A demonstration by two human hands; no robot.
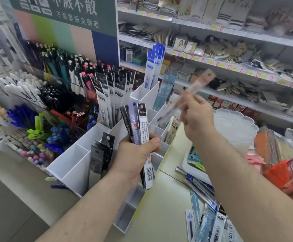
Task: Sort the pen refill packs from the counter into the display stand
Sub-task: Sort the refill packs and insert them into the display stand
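My left hand (pixel 135 154) grips a bundle of several refill packs (pixel 138 126), black, white and grey, upright over the white display stand (pixel 76 165). My right hand (pixel 197 117) pinches one clear pinkish refill pack (pixel 194 88), blurred and tilted up to the right, above the stand's right side. Black packs (pixel 101 156) sit in a front compartment. Black-and-white packs (pixel 111 95) fill a rear one, and blue packs (pixel 153 67) stand at the back. More loose packs (pixel 201 206) lie on the counter at lower right.
Pens (pixel 58 81) fill a tiered rack to the left of the stand. A clear plastic lidded tub (pixel 234 126) stands on the counter behind my right arm. An orange mesh bag (pixel 278 173) and pink packs crowd the right edge. Store shelves (pixel 229 67) run along the back.
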